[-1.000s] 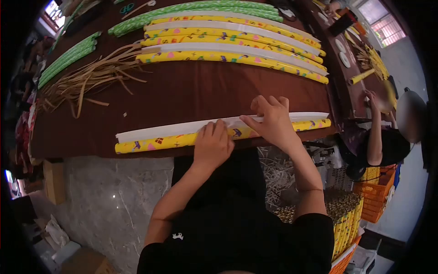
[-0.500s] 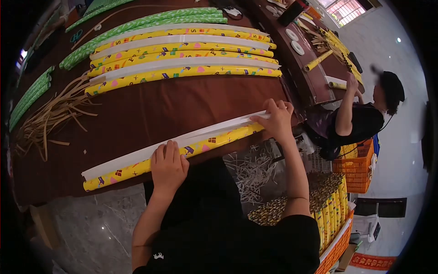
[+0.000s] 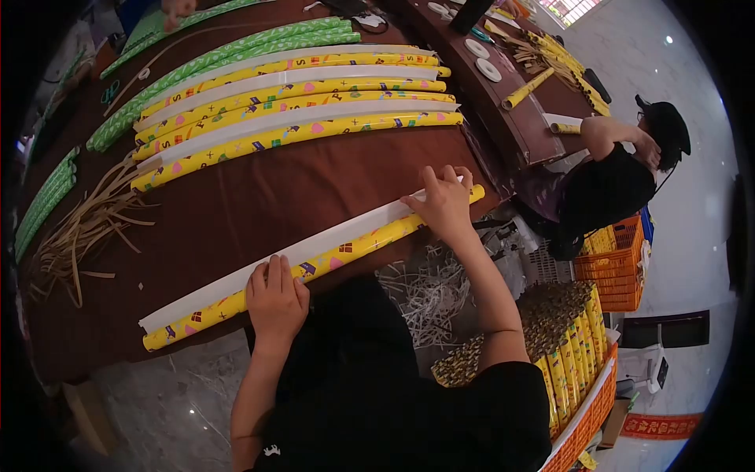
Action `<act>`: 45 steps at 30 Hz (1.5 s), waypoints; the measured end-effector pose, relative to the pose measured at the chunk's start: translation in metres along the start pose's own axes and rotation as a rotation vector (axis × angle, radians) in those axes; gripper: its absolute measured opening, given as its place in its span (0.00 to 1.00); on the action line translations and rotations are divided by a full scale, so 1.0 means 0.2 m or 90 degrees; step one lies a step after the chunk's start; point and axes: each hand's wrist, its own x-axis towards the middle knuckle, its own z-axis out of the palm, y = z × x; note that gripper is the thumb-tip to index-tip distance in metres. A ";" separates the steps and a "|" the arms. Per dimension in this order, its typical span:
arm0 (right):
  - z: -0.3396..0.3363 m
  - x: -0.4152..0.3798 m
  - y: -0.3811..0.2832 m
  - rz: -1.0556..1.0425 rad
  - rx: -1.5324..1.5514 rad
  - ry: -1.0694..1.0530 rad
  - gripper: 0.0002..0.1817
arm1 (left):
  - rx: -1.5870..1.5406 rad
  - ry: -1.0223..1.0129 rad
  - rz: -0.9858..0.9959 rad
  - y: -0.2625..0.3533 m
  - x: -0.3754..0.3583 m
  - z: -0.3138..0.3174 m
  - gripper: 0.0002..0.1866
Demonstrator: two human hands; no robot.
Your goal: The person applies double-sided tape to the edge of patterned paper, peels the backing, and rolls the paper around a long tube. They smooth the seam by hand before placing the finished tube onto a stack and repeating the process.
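Note:
In front of me on the table's near edge lies a yellow printed wrapping paper roll (image 3: 368, 244), with a white flap (image 3: 208, 300) along its far side. My left hand (image 3: 275, 303) is closed over the roll left of its middle, fingers over the top and thumb toward the right. Near the right end, my right hand (image 3: 442, 206) grips the roll and flap with bent fingers. The roll's yellow tip sticks out past that hand. Part of the paper is hidden under both hands.
Beyond lie yellow rolls (image 3: 299, 128) and green rolls (image 3: 228, 71) on the brown-covered table (image 3: 236, 212). Brown paper strips (image 3: 75, 228) lie left. A co-worker (image 3: 605, 181) sits right, near orange crates (image 3: 621, 275). White shreds (image 3: 429, 303) cover the floor. Another hand (image 3: 177, 9) shows far left.
The roll's right tip now shows beyond my right hand, which sits further in from the end. The co-worker's hand has moved to the head. Another hand has appeared at the far left.

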 end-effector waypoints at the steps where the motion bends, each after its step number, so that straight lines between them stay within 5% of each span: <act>1: 0.00 0.00 -0.01 -0.007 -0.013 0.000 0.24 | -0.002 -0.003 -0.003 0.00 0.00 0.00 0.21; 8: 0.02 0.00 -0.02 -0.020 -0.036 -0.010 0.25 | 0.036 -0.033 -0.009 0.12 0.12 -0.05 0.21; 16: 0.02 -0.01 -0.04 -0.014 -0.062 0.001 0.26 | -0.272 0.052 0.155 0.60 0.49 0.26 0.15; 19: 0.01 -0.01 -0.04 -0.007 -0.048 -0.020 0.28 | -0.215 0.032 0.146 0.70 0.52 0.32 0.15; 25: -0.03 -0.01 0.05 -0.044 -0.099 -0.035 0.26 | -0.232 -0.002 0.163 0.67 0.51 0.36 0.19; 27: -0.08 0.01 0.12 -0.125 0.020 -0.018 0.25 | -0.224 -0.015 0.173 0.68 0.51 0.36 0.20; 30: -0.19 0.01 0.34 -0.063 0.135 -0.053 0.21 | -0.211 -0.013 0.146 0.68 0.51 0.35 0.21; 38: -0.22 -0.07 0.71 0.073 0.042 -0.133 0.20 | -0.197 -0.008 0.149 0.69 0.50 0.36 0.21; 45: -0.03 -0.10 0.72 0.043 -0.020 0.042 0.24 | -0.192 -0.049 0.145 0.69 0.51 0.34 0.21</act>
